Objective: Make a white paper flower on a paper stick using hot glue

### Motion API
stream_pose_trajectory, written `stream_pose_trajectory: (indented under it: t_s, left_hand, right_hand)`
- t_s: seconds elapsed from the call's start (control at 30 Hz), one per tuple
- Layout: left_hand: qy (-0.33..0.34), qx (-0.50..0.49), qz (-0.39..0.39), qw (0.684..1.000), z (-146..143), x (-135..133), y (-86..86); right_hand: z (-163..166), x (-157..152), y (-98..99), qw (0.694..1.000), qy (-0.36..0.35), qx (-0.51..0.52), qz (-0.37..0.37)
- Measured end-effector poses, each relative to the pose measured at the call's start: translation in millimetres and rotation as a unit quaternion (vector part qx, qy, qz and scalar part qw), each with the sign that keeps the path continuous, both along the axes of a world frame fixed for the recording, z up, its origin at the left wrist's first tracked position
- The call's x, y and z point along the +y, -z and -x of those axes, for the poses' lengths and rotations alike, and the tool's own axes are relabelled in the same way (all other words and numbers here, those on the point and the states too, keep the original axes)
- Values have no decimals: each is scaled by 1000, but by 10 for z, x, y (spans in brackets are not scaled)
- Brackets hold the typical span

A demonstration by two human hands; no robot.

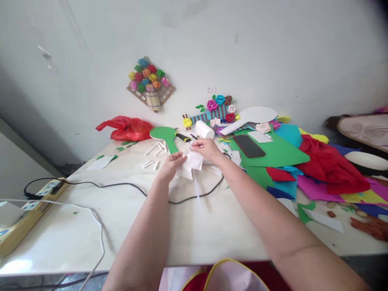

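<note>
A thin sheet of white tissue-like paper [190, 163] hangs between my two hands above the table. My left hand [172, 165] is closed on its left side, thumb against fingers. At the paper's upper right, my right hand [208, 149] pinches it with bent fingers. A translucent rod [197, 186] sticks out from below the paper toward me. Just behind the hands lies a yellow-and-black tool [183, 137] beside a green paddle-shaped board [162, 134]. A white roll [204, 129] rests past my right hand. Short white rolled pieces [148, 164] lie left of my left hand.
A black cord [121, 184] crosses the table [130, 230] from a power strip [36, 210]. On the right lie a phone [249, 146], green sheets [279, 155] and red crepe paper [327, 165]. A red plastic bag [127, 128] stands near the wall, below a flower decoration [150, 83].
</note>
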State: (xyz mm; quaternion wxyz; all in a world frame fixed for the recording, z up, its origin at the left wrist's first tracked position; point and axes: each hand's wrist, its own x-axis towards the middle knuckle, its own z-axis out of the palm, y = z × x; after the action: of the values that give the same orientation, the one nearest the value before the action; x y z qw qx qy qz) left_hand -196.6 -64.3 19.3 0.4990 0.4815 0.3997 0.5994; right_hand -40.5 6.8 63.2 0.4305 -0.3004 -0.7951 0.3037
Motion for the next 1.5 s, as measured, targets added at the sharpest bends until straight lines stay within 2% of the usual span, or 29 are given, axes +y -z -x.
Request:
stream_pose_trajectory:
  t_s: [0.13,0.23,0.4,0.63,0.83,1.13,1.37,1.5]
  left_hand:
    - [8,6,6,1000,-14,-14,-23]
    - [6,-1,17,1000,-21,-27,-42]
    - [-1,-2,38,999,-32,-46,-70]
    - [-15,-12,37,999,-23,-31,-55]
    - [-7,-17,24,1000,-21,-30,-62]
    - [-1,9,23,1000,-4,-20,-55]
    - [-21,29,-13,999,-23,-21,-47]
    - [-48,69,-19,996,-23,1,-27]
  right_hand:
    - [-19,-6,17,997,-65,-12,48]
    - [-32,10,37,995,-81,-9,64]
    - [-41,59,57,997,-59,-24,51]
    - [-27,-33,-7,998,-2,-63,12]
    - [-15,-2,37,996,-24,-80,-12]
    - [-36,-79,-18,992,4,-129,-17]
    - [-51,-157,-70,986,15,-165,-30]
    - [-38,-127,-38,990,-14,-136,-18]
